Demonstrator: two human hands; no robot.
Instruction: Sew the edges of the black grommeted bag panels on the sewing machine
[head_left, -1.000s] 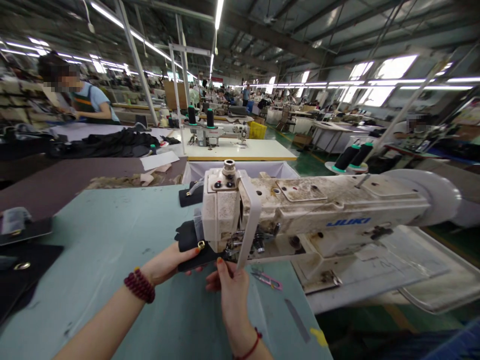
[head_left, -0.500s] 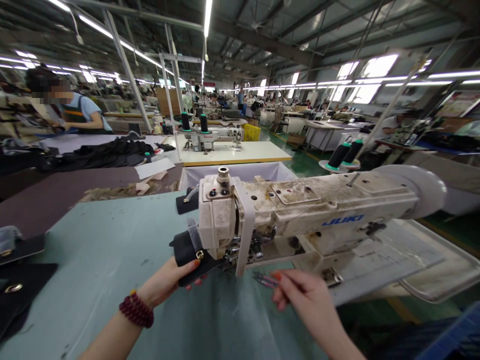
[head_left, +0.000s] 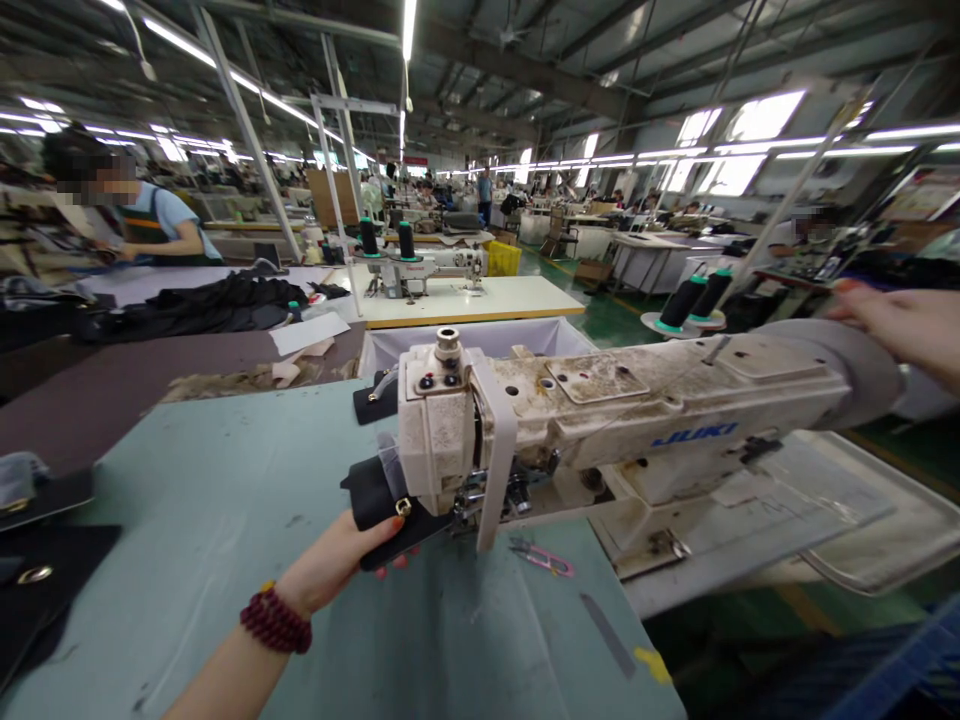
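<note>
My left hand (head_left: 367, 540) pinches a flat black leather-like piece (head_left: 371, 490), thumb on top and fingertips underneath. A gold metal fitting and a strip of clear plastic show on it. Its right end lies under the head of a worn white sewing machine (head_left: 442, 430), where the needle area is hidden. At the far right, my right hand (head_left: 915, 325) is on the machine's handwheel (head_left: 862, 375), fingers over its top; part of the hand is out of frame. Pink thread snips (head_left: 551, 562) lie on the green table (head_left: 292, 480), right of the machine head.
Another black piece (head_left: 373, 402) lies behind the machine head, and more black pieces (head_left: 60, 570) with gold fittings lie at left. Thread cones (head_left: 684, 302) stand behind the machine. A dark flat strip (head_left: 607, 635) is near the table's right edge. A person (head_left: 161, 220) works at far left.
My right hand has let go of the thread snips, leaving them on the table, and has moved up and right to the handwheel. The left hand still holds the black piece in place.
</note>
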